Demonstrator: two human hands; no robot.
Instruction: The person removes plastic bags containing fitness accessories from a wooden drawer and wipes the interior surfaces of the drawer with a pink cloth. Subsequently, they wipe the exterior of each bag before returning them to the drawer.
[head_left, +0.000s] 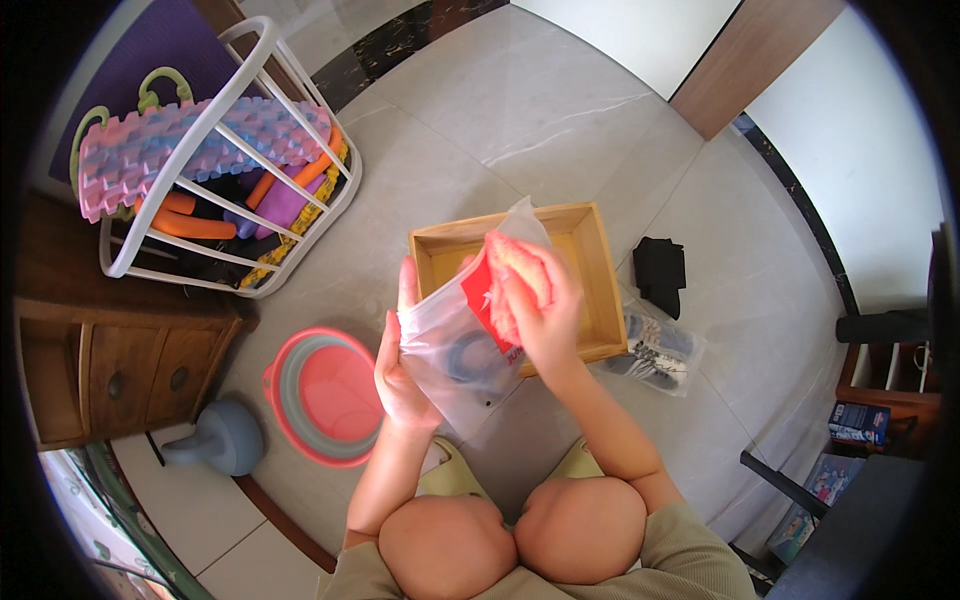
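My left hand (405, 390) supports a translucent frosted plastic bag (442, 337) from its left side, thumb and fingers around the edge. The bag has a red printed patch with writing, and a dark, rounded thing (476, 356) shows dimly through the plastic. In my right hand (556, 322) a pink cloth (504, 319) is bunched up and pressed against the bag's upper right part. Below both hands an open wooden box (600, 285) rests on the floor, partly hidden by the bag and my right hand.
A folded black cloth item (660, 271) and a clear printed bag (660, 356) lie right of the box. At left are a pink-and-grey basin (279, 390), a blue-grey watering can (232, 439) and a white basket (345, 202) holding a foam roller (247, 135). Wooden drawers (135, 375) stand at far left.
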